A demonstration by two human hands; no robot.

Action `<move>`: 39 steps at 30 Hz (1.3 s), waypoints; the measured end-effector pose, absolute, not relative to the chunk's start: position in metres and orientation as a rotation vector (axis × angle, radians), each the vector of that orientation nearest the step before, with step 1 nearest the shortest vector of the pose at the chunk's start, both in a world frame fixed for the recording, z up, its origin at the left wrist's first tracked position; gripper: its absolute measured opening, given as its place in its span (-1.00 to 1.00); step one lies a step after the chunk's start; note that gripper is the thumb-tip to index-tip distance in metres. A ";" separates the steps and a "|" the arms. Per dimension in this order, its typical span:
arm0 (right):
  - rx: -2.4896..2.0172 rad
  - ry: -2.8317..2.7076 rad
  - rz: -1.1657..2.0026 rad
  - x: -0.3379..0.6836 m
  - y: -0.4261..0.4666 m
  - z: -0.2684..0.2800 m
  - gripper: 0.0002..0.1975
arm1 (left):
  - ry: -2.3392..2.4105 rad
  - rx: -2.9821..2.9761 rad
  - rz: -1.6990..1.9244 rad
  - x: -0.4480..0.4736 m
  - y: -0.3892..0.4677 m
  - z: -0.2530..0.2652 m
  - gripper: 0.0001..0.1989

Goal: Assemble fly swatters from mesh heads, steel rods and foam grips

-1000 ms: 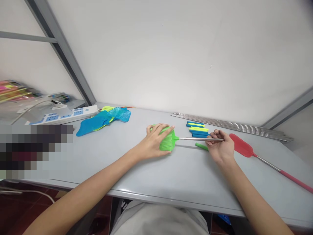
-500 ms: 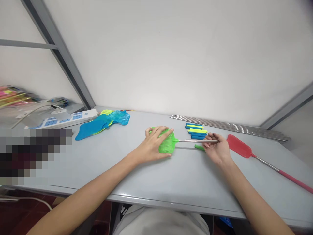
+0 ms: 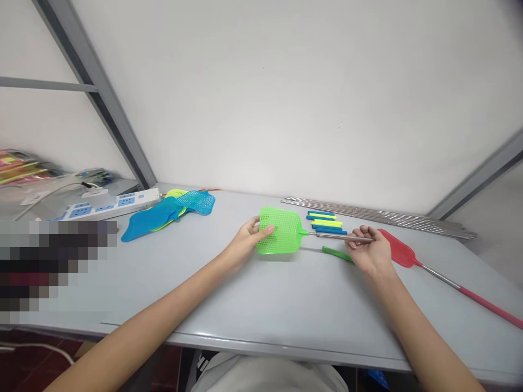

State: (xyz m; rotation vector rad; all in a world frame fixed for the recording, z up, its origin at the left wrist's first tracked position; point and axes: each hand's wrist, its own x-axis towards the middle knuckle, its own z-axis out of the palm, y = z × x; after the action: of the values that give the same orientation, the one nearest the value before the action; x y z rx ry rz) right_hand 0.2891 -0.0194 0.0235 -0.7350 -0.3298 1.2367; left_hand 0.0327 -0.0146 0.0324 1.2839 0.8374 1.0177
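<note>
A green fly swatter point(image 3: 281, 239) is held above the table between my two hands. My left hand point(image 3: 247, 242) pinches the far left edge of its perforated head, thumb on top and fingers behind. My right hand point(image 3: 371, 251), palm up, has its fingers round the swatter's metal rod point(image 3: 341, 236). Under the rod, a green handle sleeve point(image 3: 335, 253) lies on the table, its right end hidden by my right hand. Just past that hand lies a red fly swatter point(image 3: 398, 249) with a metal rod and red grip.
Blue and yellow sleeves point(image 3: 326, 223) lie behind the rod. Bare metal rods point(image 3: 376, 216) run along the wall. Blue and yellow swatter heads point(image 3: 157, 213) are piled at the left beside a power strip point(image 3: 116, 202). The grey table point(image 3: 245, 305) has its edge near my body.
My left hand has shifted from lying over the green swatter's head to pinching its left edge. The head now shows more fully. My right hand still holds the rod.
</note>
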 end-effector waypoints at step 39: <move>-0.422 -0.013 1.390 0.282 -0.021 0.013 -0.71 | 0.661 0.971 0.832 0.055 -0.044 0.016 -0.63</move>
State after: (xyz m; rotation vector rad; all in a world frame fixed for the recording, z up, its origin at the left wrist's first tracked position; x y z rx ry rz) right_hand 0.2821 -0.0208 0.0130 -0.4218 -0.0134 1.3899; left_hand 0.0554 -0.0442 0.0160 0.9714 0.6609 0.8322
